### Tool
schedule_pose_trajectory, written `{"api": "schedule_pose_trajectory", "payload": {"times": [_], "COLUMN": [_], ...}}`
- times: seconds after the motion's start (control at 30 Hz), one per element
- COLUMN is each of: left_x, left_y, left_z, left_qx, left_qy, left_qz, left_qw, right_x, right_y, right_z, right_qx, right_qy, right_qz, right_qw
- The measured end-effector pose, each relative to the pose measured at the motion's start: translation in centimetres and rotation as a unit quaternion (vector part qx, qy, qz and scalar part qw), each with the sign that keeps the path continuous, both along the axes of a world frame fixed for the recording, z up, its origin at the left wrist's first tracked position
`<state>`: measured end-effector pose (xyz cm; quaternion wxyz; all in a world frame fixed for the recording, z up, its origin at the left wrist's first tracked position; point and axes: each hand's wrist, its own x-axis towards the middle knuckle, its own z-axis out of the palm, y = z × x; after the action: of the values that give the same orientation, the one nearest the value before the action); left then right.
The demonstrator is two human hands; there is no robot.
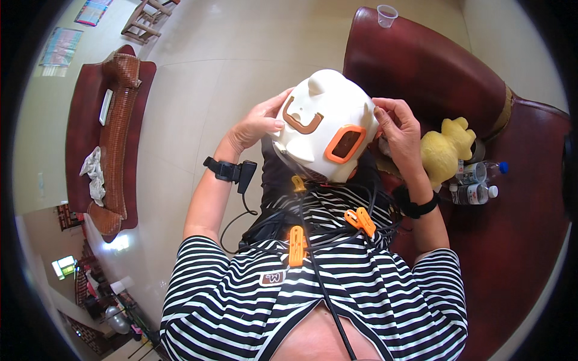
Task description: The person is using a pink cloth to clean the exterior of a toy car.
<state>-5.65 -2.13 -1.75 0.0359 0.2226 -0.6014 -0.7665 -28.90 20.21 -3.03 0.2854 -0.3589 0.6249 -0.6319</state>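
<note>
A rounded white plastic animal-shaped case (pixel 336 101) is over my lap, with small knobs on its shell. An orange-framed dark window (pixel 346 143) and a brown curved handle-like piece (pixel 307 126) are set into it. My left hand (pixel 259 122) grips its left side, thumb on the near face and fingers behind. At the right edge, my right hand (pixel 399 128) has its thumb and forefinger bent close together against the shell; exactly what they pinch is hidden. Below the case hang black cables, held to my striped shirt by orange clips (pixel 296 246).
A dark red leather sofa (pixel 510 252) extends along my right. On it are a yellow plush toy (pixel 440 153) and plastic bottles (pixel 473 193); a clear plastic cup (pixel 387 17) stands on its armrest. Across the tiled floor (pixel 216 90) is another red sofa (pixel 83 117), near a wooden stool (pixel 144 20).
</note>
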Motion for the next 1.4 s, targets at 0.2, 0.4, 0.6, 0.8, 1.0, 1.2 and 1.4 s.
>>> {"api": "schedule_pose_trajectory", "payload": {"times": [0.2, 0.4, 0.6, 0.8, 1.0, 1.2, 1.4], "left_x": [-0.1, -0.1, -0.1, -0.1, -0.2, -0.2, -0.3], "left_y": [0.0, 0.3, 0.1, 0.1, 0.1, 0.3, 0.4], "left_z": [0.1, 0.6, 0.2, 0.3, 0.3, 0.6, 0.9], "left_qx": [-0.009, -0.004, -0.009, -0.004, 0.001, -0.010, 0.001], "left_qy": [0.002, 0.012, 0.004, -0.004, 0.006, 0.001, 0.004], "left_qz": [-0.008, -0.006, -0.008, -0.003, -0.009, -0.009, -0.015], "left_qw": [1.000, 1.000, 1.000, 1.000, 1.000, 1.000, 1.000], "right_x": [0.9, 1.4, 1.0, 0.2, 2.1, 3.3, 3.4], "right_y": [-0.8, -1.4, -1.1, -0.3, -0.1, -0.2, -0.4], "right_z": [-0.3, -0.4, -1.1, -1.5, 0.3, 1.5, 1.4], "right_qx": [-0.030, -0.070, -0.019, -0.039, -0.049, -0.024, -0.025], "right_qy": [0.160, 0.280, 0.287, 0.263, 0.250, 0.242, 0.269], "right_qz": [-0.017, -0.044, -0.113, -0.128, -0.017, 0.015, 0.010], "right_qw": [0.986, 0.956, 0.951, 0.956, 0.967, 0.970, 0.963]}}
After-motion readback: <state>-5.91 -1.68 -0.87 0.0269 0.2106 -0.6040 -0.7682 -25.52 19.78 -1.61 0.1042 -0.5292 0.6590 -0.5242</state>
